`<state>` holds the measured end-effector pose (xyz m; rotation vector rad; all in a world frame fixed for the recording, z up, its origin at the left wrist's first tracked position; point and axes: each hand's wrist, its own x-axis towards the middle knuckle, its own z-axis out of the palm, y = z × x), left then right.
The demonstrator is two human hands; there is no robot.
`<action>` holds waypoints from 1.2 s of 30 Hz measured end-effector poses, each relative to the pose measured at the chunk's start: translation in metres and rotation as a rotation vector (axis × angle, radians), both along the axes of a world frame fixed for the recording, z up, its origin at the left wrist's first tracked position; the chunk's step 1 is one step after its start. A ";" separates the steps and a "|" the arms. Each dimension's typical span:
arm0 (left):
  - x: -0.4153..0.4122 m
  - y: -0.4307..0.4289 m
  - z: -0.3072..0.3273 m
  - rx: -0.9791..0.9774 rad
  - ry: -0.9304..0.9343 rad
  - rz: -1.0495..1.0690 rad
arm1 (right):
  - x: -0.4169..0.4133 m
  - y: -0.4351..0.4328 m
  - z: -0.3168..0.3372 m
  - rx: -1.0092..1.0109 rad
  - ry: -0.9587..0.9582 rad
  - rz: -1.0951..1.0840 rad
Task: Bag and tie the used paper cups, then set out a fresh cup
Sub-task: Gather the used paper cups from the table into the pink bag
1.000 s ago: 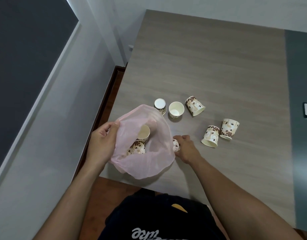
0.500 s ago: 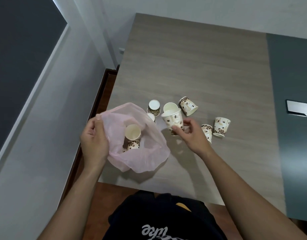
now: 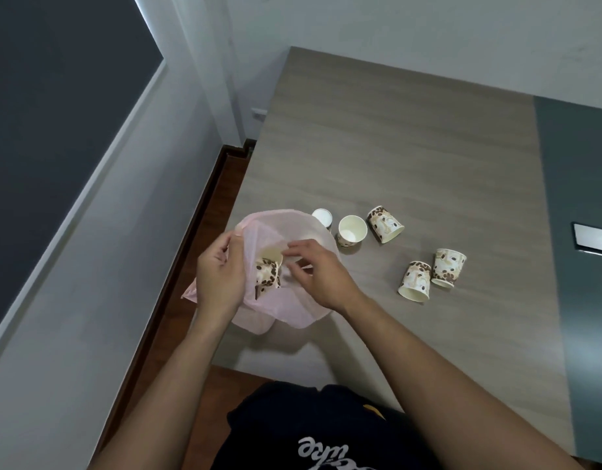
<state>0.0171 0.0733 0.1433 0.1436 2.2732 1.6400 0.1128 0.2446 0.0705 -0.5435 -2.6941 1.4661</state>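
A pale wood-grain table top (image 3: 411, 157) fills the centre, adjoined on its right by a dark grey panel (image 3: 577, 198) on which lies a flat, pale rectangular object (image 3: 594, 239), cut off by the frame edge. White walls (image 3: 394, 28) meet behind the table's far left corner, with a small white wall fitting (image 3: 258, 113) low beside it. At left, a dark pane (image 3: 55, 96) sits in a pale frame, and a strip of reddish-brown floor (image 3: 204, 239) runs along the table's left edge.

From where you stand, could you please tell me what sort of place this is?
Probably an office or meeting room: a wood-grain table set against a plain grey wall, with disposable paper cups scattered on it.
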 end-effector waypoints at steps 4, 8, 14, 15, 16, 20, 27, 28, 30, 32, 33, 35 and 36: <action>-0.018 -0.013 0.004 -0.005 0.006 0.134 | 0.000 0.035 -0.003 0.088 0.026 -0.254; -0.034 -0.018 0.016 0.029 0.066 0.109 | -0.001 0.068 -0.021 0.140 -0.109 -0.416; -0.049 -0.021 0.012 0.046 0.024 0.038 | -0.015 0.066 -0.054 0.155 -0.194 -0.273; -0.051 -0.022 0.010 0.048 0.016 0.027 | -0.018 0.064 -0.060 0.151 -0.220 -0.186; -0.051 -0.022 0.009 0.050 0.006 0.012 | -0.019 0.062 -0.066 0.148 -0.252 -0.105; -0.052 -0.024 0.003 0.046 -0.037 -0.037 | -0.023 0.052 -0.086 0.191 -0.377 -0.012; -0.054 -0.028 -0.003 0.069 -0.094 -0.055 | -0.015 0.051 -0.087 0.056 -0.376 -0.352; -0.054 -0.028 -0.004 0.068 -0.095 -0.044 | -0.014 0.053 -0.082 0.010 -0.333 -0.440; -0.055 -0.026 -0.007 0.075 -0.093 -0.040 | -0.010 0.060 -0.070 -0.047 -0.251 -0.612; -0.055 -0.023 -0.008 0.078 -0.093 -0.068 | -0.006 0.070 -0.056 -0.146 -0.197 -0.787; -0.054 -0.020 -0.009 0.077 -0.088 -0.090 | -0.005 0.076 -0.048 -0.252 -0.169 -0.874; -0.051 -0.013 -0.009 0.075 -0.070 -0.133 | -0.004 0.084 -0.030 -0.501 -0.116 -0.952; -0.049 -0.010 -0.009 0.073 -0.058 -0.156 | -0.003 0.086 -0.018 -0.589 -0.096 -0.923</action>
